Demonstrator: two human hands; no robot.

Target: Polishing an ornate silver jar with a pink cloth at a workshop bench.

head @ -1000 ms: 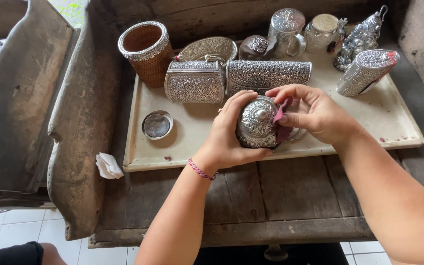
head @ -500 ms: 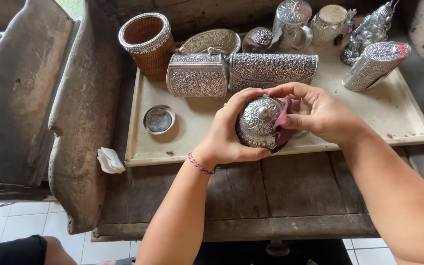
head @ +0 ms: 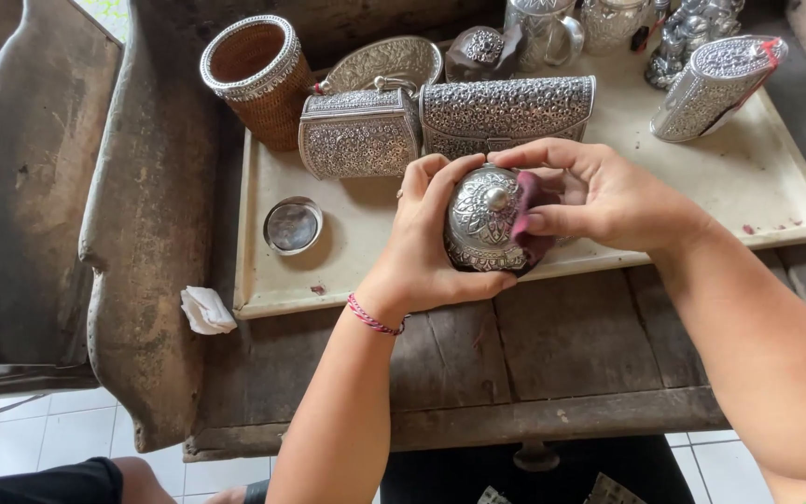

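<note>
Head view: silver lid [head: 483,219] clasped between left hand [head: 426,247] and right hand [head: 608,196].

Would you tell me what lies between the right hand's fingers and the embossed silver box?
In the head view, a dark red cloth is pinched between the right hand and the embossed silver box.

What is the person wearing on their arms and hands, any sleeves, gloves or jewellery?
Both forearms are bare, with no sleeves or gloves in view. The left hand has a thin braided cord bracelet in pink and red at the wrist. The right hand wears nothing: no ring, watch or band shows.
</note>
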